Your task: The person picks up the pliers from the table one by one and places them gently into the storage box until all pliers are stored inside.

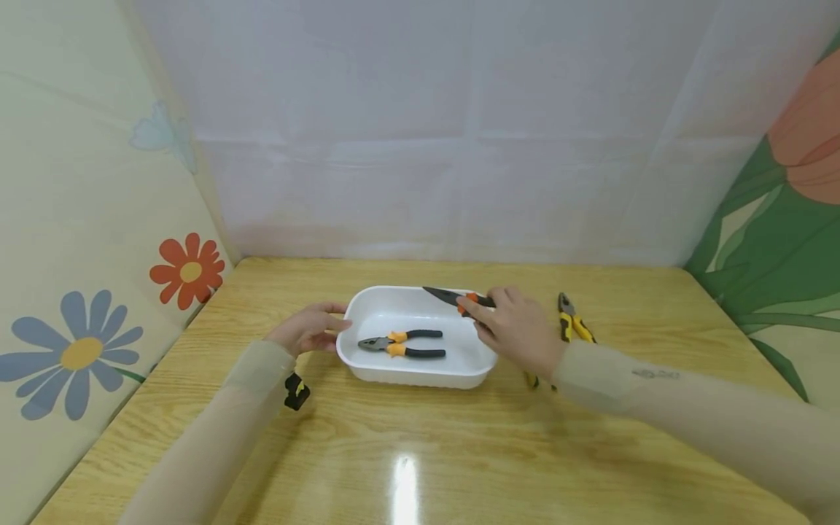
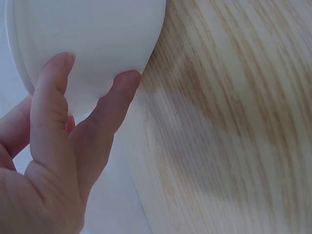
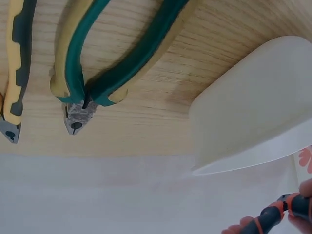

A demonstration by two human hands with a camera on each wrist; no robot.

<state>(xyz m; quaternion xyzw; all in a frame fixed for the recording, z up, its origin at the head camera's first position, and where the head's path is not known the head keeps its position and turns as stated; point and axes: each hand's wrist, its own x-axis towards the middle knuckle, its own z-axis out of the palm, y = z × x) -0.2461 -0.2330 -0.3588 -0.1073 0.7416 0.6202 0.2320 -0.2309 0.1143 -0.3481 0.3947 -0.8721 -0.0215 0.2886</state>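
Note:
My left hand holds the left end of a white plastic basin; in the left wrist view its fingers lie against the outer wall. Inside the basin lies a pair of combination pliers with orange and black handles, jaws pointing left. My right hand grips long-nose pliers with black and orange handles above the basin's right side, their dark tip pointing left. The right wrist view shows the handles of these pliers between fingertips. Most of that hand is out of the wrist view.
Right of the basin lie yellow-and-black pliers, partly behind my right hand. The right wrist view shows green-handled cutters and another pair of pliers. A small black-and-yellow object sits by my left wrist, partly hidden.

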